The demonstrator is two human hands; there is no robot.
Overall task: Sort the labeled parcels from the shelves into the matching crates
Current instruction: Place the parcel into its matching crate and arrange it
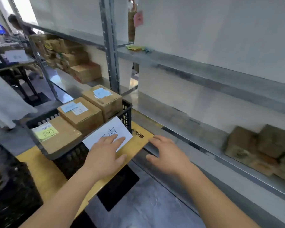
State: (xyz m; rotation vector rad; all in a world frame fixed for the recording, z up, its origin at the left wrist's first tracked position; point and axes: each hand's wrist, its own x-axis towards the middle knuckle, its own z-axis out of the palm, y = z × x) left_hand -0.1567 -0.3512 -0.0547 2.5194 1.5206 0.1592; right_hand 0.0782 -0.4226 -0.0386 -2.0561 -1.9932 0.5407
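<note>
Resting flat on the white paper sign (108, 134), the left hand (105, 155) has its fingers (120, 139) straight and spread, holding nothing. The sign, with handwritten characters, leans at the near right edge of a black crate (127, 112) that stands on a yellow-brown board (136, 143). In the crate lie three cardboard parcels in a row: the near left parcel (62, 137) bears a yellow-green label, the middle parcel (81, 115) a blue and white one, and the far parcel (104, 101) a blue one. The right hand (167, 156) hovers just to the right of the board, fingers relaxed and slightly spread, empty; its fingertips reach the board's far right corner, though contact is unclear. To the right runs a grey metal shelf rack (204, 74); on its lower right shelf sit several blurred brown boxes (262, 148). More stacked boxes (76, 63) fill the far left shelf
</note>
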